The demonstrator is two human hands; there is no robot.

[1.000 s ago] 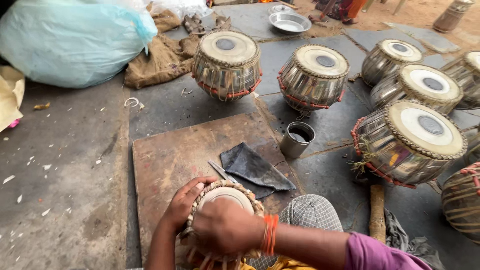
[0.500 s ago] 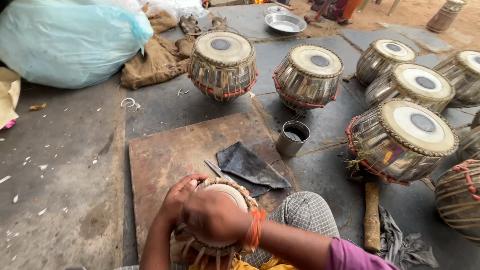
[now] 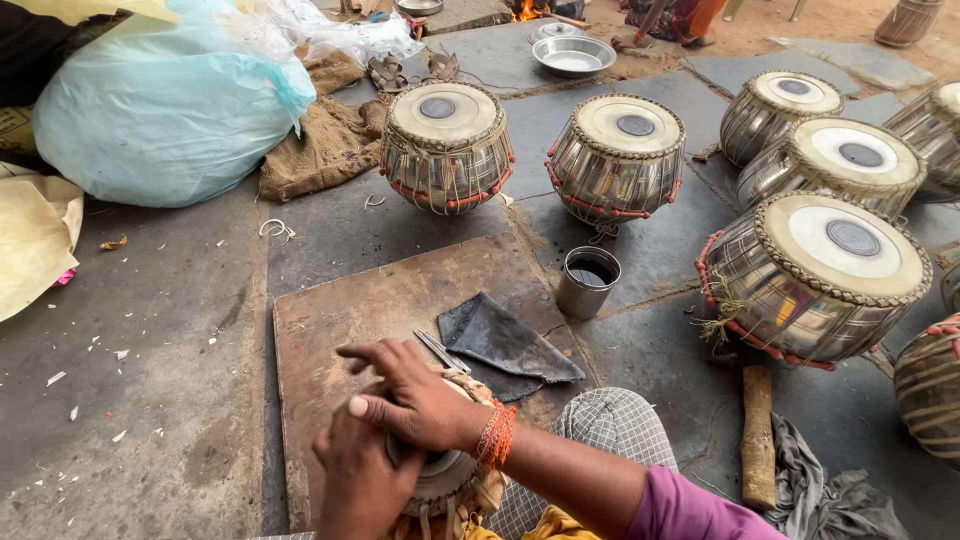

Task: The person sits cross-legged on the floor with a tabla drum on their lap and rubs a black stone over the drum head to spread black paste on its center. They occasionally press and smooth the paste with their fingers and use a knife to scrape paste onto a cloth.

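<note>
A small drum (image 3: 445, 478) is gripped between both hands at the bottom edge of the view, resting at the near end of a brown wooden board (image 3: 340, 320). The right hand (image 3: 415, 398) is laid across the top of the drum, fingers bent and spread over its head, with a bundle of orange threads worn at the wrist. The left hand (image 3: 358, 478) is closed against the drum's near-left side, its thumb raised beside the right hand's fingers; most of the drumhead is hidden under the two hands (only a pale braided rim and some lacing can be made out). A knee in checked cloth (image 3: 610, 440) is seen just right of the drum.

Just beyond the hands, a thin metal tool (image 3: 441, 351) is lying on the board, touching a dark folded cloth (image 3: 505, 343). A small metal cup (image 3: 587, 281) holding dark liquid is set off the board's far right corner. To the right, a wooden stick (image 3: 758, 435) lies on the stone floor beside a grey rag (image 3: 830, 490).

Farther out, several large metal-bodied drums are ranged: one at centre-left (image 3: 447, 145), one at centre (image 3: 618, 157), and a tilted one at right (image 3: 812, 275). A pale blue plastic sack (image 3: 165, 115) is heaped at far left, with brown sacking (image 3: 325, 150) beside it, and a steel plate (image 3: 573, 55) is seen at the back.
</note>
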